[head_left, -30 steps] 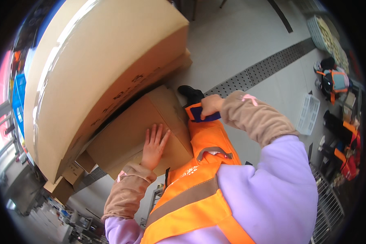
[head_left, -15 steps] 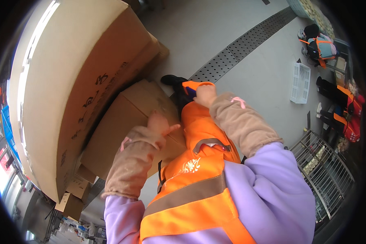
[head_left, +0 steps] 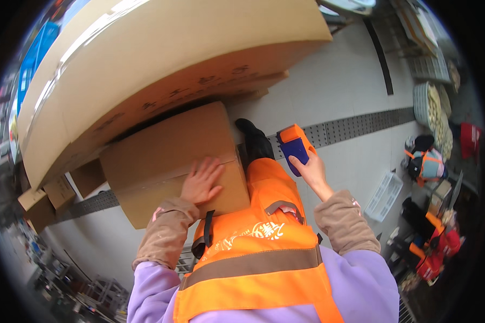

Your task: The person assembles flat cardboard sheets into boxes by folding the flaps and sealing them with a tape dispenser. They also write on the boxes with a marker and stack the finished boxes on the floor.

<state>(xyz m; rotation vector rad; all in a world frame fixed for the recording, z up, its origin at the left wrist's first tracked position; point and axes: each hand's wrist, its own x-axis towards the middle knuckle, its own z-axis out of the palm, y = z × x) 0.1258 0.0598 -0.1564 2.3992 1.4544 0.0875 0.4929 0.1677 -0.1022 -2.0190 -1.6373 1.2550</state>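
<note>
A closed cardboard box (head_left: pixel 172 145) lies against my left leg, a seam running across its upper face. My left hand (head_left: pixel 202 180) rests flat on that box near the seam, fingers spread. Out to the right of my leg, my right hand (head_left: pixel 310 167) grips an orange and dark blue tape dispenser (head_left: pixel 293 148), its orange end pointing away from me. The dispenser is held above the floor, apart from the box. Whether tape hangs from it I cannot tell.
Beyond the box rises a much larger cardboard carton (head_left: pixel 188 37). Smaller cartons (head_left: pixel 59 191) stand at the left. A perforated drain strip (head_left: pixel 355 126) crosses the floor. On the right are a white plastic crate (head_left: pixel 383 196), a pale basket (head_left: pixel 427 105) and people working low down.
The view has turned. My right hand has moved outward from my leg, bringing the tape dispenser into clearer sight. My left hand now lies flatter on the box, fingers spread.
</note>
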